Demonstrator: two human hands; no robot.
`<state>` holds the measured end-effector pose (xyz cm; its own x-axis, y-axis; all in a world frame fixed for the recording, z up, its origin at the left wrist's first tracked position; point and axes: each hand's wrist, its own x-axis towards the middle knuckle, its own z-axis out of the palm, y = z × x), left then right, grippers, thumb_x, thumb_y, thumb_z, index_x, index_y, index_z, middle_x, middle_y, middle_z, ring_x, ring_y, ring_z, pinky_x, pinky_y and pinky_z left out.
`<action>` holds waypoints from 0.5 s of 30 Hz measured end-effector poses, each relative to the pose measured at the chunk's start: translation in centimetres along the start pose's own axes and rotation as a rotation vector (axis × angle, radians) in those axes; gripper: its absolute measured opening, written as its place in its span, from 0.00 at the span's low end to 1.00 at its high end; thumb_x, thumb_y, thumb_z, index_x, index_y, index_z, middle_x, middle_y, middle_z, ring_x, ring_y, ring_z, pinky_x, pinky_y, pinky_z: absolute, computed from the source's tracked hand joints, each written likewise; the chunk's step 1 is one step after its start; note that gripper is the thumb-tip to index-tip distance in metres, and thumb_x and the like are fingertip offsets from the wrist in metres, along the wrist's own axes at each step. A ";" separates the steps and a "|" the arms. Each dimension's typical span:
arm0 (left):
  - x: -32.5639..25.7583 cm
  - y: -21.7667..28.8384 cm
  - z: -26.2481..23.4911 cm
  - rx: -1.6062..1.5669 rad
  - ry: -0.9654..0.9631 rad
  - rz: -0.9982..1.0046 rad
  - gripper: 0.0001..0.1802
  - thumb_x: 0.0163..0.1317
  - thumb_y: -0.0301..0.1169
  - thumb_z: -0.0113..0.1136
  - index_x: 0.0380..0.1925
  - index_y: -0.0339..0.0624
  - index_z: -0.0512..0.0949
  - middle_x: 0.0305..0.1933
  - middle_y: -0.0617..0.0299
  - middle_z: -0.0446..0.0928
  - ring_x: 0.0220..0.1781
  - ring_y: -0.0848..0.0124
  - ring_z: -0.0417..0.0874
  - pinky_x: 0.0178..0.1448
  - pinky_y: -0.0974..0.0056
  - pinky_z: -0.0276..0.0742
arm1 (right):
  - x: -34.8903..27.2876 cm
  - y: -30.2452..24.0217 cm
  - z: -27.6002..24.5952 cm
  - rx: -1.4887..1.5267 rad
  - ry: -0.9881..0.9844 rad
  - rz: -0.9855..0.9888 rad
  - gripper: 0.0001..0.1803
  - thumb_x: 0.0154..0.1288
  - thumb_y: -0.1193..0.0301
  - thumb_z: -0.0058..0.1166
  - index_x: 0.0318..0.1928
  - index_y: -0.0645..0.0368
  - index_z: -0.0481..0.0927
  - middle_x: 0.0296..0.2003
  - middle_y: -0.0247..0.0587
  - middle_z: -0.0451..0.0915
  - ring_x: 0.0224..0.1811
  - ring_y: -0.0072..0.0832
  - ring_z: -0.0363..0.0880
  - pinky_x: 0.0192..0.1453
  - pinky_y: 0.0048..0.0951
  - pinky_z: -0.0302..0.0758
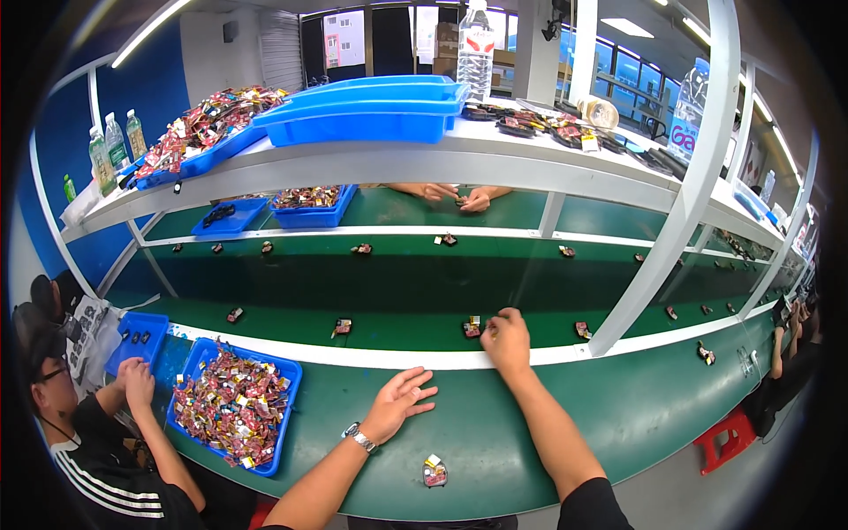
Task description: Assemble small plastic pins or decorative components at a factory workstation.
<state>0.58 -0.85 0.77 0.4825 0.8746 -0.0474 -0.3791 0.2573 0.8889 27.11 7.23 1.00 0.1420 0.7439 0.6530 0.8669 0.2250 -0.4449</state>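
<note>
My left hand, with a metal watch on its wrist, hovers over the green bench with its fingers stretched and nothing in them. Across the white rail, my right hand is over the dark green belt, fingers curled. Just left of its fingertips lies a small red circuit board with a yellow-and-white part; whether they touch it, or what they hold, is hidden. Another small circuit board rests on the bench near its front edge, below my left hand.
A blue tray heaped with small boards stands at left, beside a seated co-worker. Several boards lie spaced along the belt. A white post rises at right, under a shelf bearing blue trays. Another person's hands work beyond.
</note>
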 end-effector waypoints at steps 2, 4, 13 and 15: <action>0.3 0.0 0.0 0.006 -0.023 -0.014 0.28 0.73 0.29 0.50 0.69 0.34 0.56 0.73 0.45 0.61 0.70 0.55 0.70 0.68 0.53 0.75 | 0.9 3.1 0.6 -0.028 0.005 0.058 0.09 0.54 0.74 0.60 0.36 0.64 0.85 0.46 0.51 0.79 0.44 0.47 0.80 0.50 0.39 0.78; 0.1 -0.1 -0.2 0.075 -0.051 -0.033 0.27 0.73 0.30 0.49 0.69 0.34 0.58 0.72 0.44 0.62 0.70 0.54 0.70 0.68 0.50 0.74 | 0.9 3.6 0.7 0.004 -0.150 0.169 0.11 0.55 0.69 0.62 0.36 0.65 0.85 0.49 0.51 0.78 0.50 0.47 0.78 0.54 0.41 0.76; 0.1 0.1 -0.5 0.062 -0.033 -0.036 0.23 0.73 0.31 0.50 0.65 0.34 0.63 0.64 0.44 0.71 0.64 0.55 0.76 0.65 0.51 0.77 | -0.1 -0.8 1.2 -0.235 -0.049 0.001 0.22 0.50 0.58 0.70 0.31 0.68 0.84 0.57 0.53 0.73 0.65 0.48 0.64 0.65 0.46 0.64; 0.1 0.0 -0.2 0.055 -0.030 -0.045 0.23 0.73 0.31 0.50 0.64 0.34 0.64 0.63 0.44 0.72 0.63 0.56 0.77 0.65 0.52 0.77 | -0.2 -0.7 1.5 -0.261 -0.047 0.014 0.17 0.49 0.62 0.68 0.29 0.66 0.84 0.57 0.54 0.73 0.67 0.49 0.63 0.67 0.46 0.62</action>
<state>0.42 -0.67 0.70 0.5220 0.8496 -0.0753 -0.3128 0.2728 0.9098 25.72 7.85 0.28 0.1374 0.7757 0.6160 0.9599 0.0491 -0.2759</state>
